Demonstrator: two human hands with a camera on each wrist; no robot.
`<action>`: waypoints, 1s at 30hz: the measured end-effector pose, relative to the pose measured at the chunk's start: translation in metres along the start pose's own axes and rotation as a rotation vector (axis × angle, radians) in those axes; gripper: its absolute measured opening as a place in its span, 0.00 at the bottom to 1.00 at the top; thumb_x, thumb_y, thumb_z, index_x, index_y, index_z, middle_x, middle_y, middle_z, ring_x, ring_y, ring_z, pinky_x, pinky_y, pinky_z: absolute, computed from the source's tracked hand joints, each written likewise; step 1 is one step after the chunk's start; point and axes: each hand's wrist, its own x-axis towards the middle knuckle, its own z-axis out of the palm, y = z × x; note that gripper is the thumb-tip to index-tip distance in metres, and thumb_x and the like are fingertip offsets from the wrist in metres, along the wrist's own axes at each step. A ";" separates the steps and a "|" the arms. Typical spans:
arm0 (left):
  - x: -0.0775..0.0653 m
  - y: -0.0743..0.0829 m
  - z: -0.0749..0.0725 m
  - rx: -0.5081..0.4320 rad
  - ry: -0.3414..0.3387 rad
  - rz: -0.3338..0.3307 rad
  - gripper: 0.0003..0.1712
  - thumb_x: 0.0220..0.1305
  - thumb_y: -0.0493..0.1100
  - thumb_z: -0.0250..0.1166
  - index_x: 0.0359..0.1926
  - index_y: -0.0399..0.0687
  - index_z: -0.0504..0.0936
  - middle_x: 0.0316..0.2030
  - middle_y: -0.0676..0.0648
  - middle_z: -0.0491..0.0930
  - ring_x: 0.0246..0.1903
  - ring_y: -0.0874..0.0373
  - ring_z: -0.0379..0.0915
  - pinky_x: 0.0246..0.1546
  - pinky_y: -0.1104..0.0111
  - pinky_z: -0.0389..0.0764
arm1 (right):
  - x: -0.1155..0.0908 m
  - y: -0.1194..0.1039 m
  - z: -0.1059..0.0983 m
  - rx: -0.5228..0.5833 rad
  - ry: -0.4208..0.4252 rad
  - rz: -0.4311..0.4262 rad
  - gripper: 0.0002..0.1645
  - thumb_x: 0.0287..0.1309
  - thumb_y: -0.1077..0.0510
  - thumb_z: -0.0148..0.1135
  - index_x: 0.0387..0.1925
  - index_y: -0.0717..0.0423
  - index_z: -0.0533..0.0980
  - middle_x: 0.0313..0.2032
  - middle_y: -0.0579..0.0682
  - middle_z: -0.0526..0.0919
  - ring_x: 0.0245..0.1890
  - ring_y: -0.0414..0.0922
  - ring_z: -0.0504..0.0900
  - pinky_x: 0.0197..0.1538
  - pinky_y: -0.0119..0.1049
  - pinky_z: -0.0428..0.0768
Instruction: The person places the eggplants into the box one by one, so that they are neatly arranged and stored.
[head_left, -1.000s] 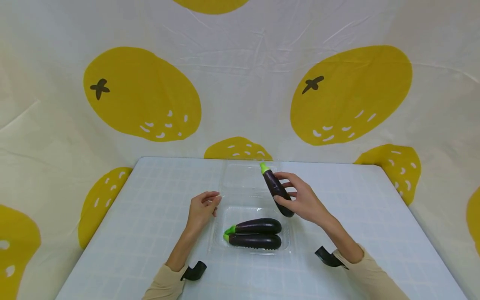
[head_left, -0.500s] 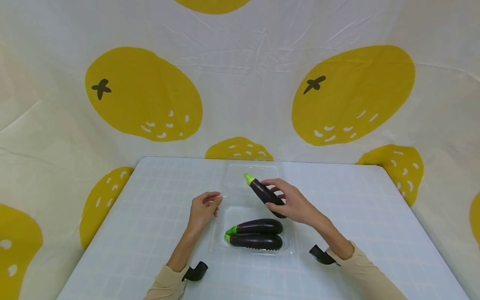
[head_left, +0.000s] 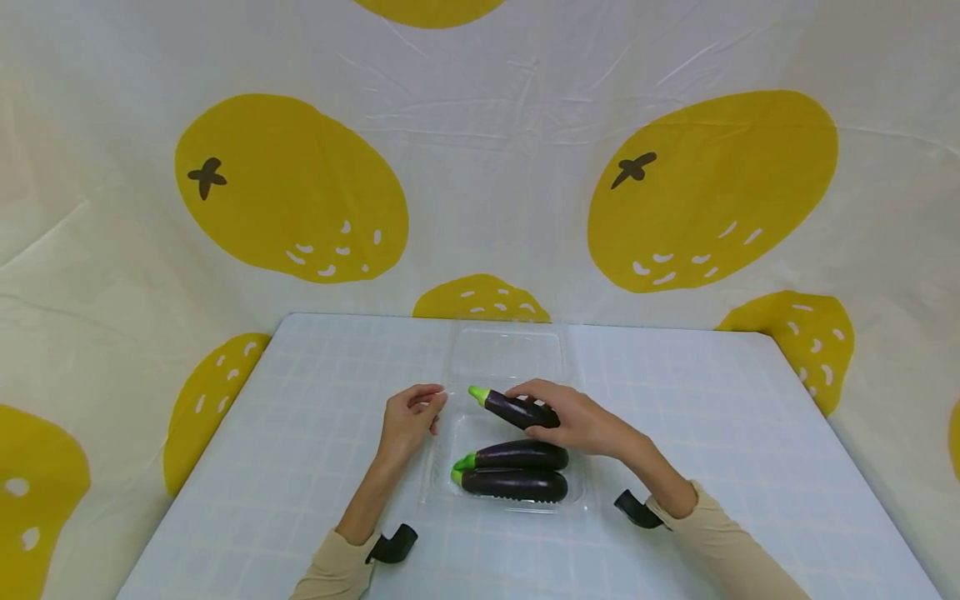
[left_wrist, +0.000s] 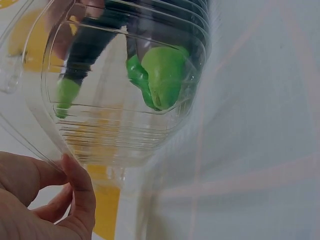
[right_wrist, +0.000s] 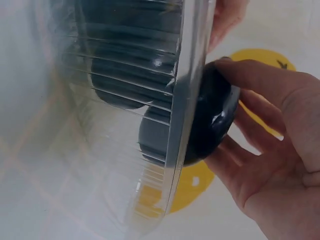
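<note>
The right hand [head_left: 577, 421] grasps an eggplant [head_left: 517, 410] by its thick, rounded end, the thumb on the near side and the other fingers along the far side. Its green stem end sticks out free beyond the fingers, pointing left. This eggplant is over the far part of a clear tray [head_left: 467, 431]; in the right wrist view its rounded end lies between thumb and fingers, partly seen through the tray's ribbed wall. Whether it touches the tray's floor cannot be told.

A second eggplant [head_left: 522, 454] and a third eggplant [head_left: 513, 484] lie side by side in the tray, stems to the left, nearer the person than the held one.

The left hand [head_left: 405, 425] pinches the tray's edge at the far left, between thumb and forefinger, with the green stems well apart from its fingertips. The lid [head_left: 508, 354] lies folded back beyond the tray on the table [head_left: 337, 367]. Behind stands a pale sheet [head_left: 495, 208] printed with yellow fruit.
</note>
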 end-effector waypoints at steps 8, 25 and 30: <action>0.000 0.000 -0.001 -0.014 -0.001 0.007 0.13 0.68 0.35 0.70 0.50 0.31 0.84 0.34 0.33 0.83 0.16 0.60 0.71 0.19 0.74 0.74 | 0.002 0.004 0.002 -0.049 -0.041 -0.047 0.27 0.66 0.61 0.69 0.65 0.55 0.74 0.60 0.48 0.80 0.55 0.44 0.77 0.60 0.43 0.79; 0.000 -0.003 0.000 -0.028 -0.004 0.039 0.13 0.68 0.33 0.68 0.50 0.29 0.84 0.36 0.30 0.84 0.15 0.62 0.70 0.19 0.74 0.74 | 0.009 0.009 0.009 -0.175 -0.100 -0.153 0.20 0.68 0.64 0.66 0.60 0.59 0.78 0.57 0.51 0.83 0.57 0.46 0.80 0.61 0.43 0.79; 0.000 -0.003 0.001 -0.017 0.000 0.043 0.13 0.68 0.34 0.69 0.49 0.28 0.84 0.35 0.31 0.84 0.15 0.62 0.70 0.18 0.74 0.73 | 0.012 0.011 0.012 -0.184 -0.111 -0.146 0.19 0.69 0.63 0.65 0.60 0.59 0.79 0.56 0.50 0.83 0.57 0.45 0.80 0.61 0.42 0.79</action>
